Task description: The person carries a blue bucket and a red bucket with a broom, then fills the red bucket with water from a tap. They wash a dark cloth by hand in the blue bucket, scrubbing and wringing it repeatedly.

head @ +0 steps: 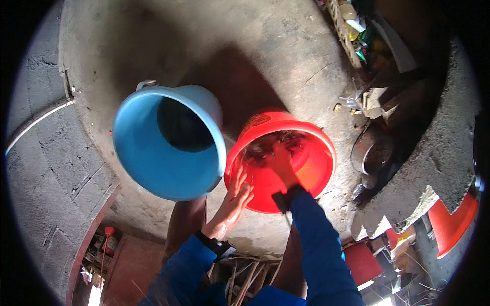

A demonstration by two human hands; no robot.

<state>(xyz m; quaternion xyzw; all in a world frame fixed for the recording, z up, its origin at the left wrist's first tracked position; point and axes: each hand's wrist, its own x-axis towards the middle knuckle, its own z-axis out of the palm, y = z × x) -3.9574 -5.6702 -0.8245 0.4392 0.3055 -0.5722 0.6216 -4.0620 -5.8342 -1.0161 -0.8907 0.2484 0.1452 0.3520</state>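
Observation:
A red plastic bucket (264,191) stands tilted in view before me, with dark, rippling contents that look like water. My right hand (281,158) reaches down inside it; its fingers are blurred at the contents, so their grip is hidden. Beside the red bucket's near left rim is my left hand (231,202), wet, fingers apart, holding nothing. To the left is a light blue plastic bucket (153,153) with a dark bottom and a handle fitting at its rim. Both wrists wear dark bands below blue sleeves.
A grey block wall (57,172) with a white pipe (40,119) runs along the left. On the right lie a metal pot (371,151), torn cardboard (373,103) and a woven basket (342,32) near bottles. Sticks (247,281) lie behind my legs on the concrete floor (298,57).

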